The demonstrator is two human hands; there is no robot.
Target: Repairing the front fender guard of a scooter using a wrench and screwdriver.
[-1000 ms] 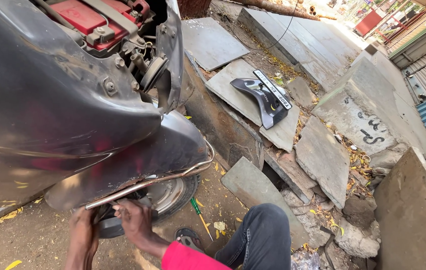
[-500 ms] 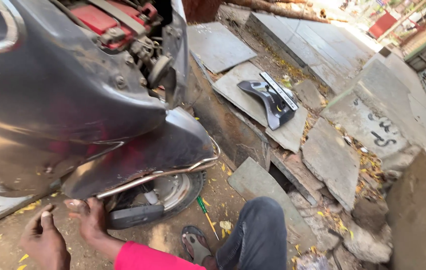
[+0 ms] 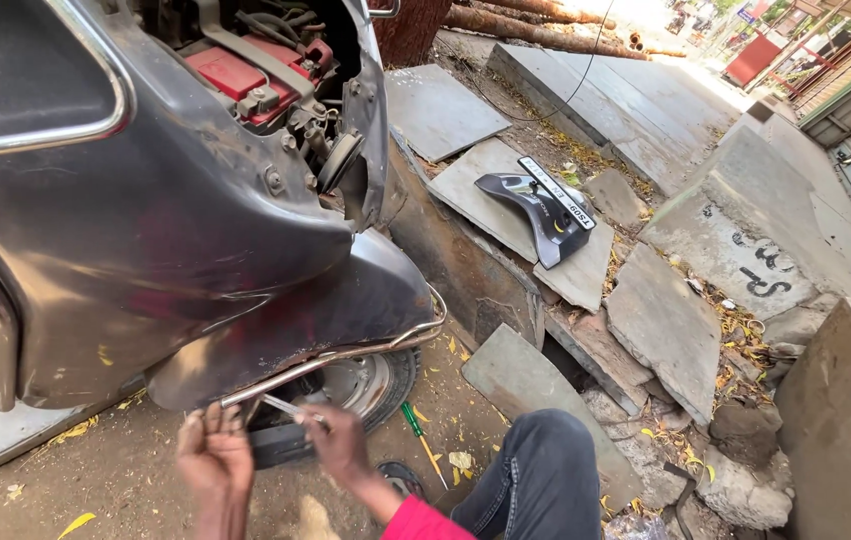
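Down low by the front of the grey scooter, both hands are working under the mudguard. The left hand is reaching up to the chrome trim rail along the mudguard's lower edge, fingers curled near its end, though whether they are actually gripping it I cannot tell. The right hand is sitting just beside the front wheel, fingers narrowed around a thin metal rod or tool that is pointing up toward the rail (likely the easiest angle into that tight gap between tyre and mudguard).

Just to the right, a green-handled screwdriver is lying on the dirt ground, close to the person's bent knee in dark jeans. Above, the scooter's front panel is off, so a red battery and loose wiring are showing. That removed dark panel is resting on a stone slab, well apart from the hands. More broken slabs and rubble are crowding the right side, and the overhanging body is shading much of the wheel from view.
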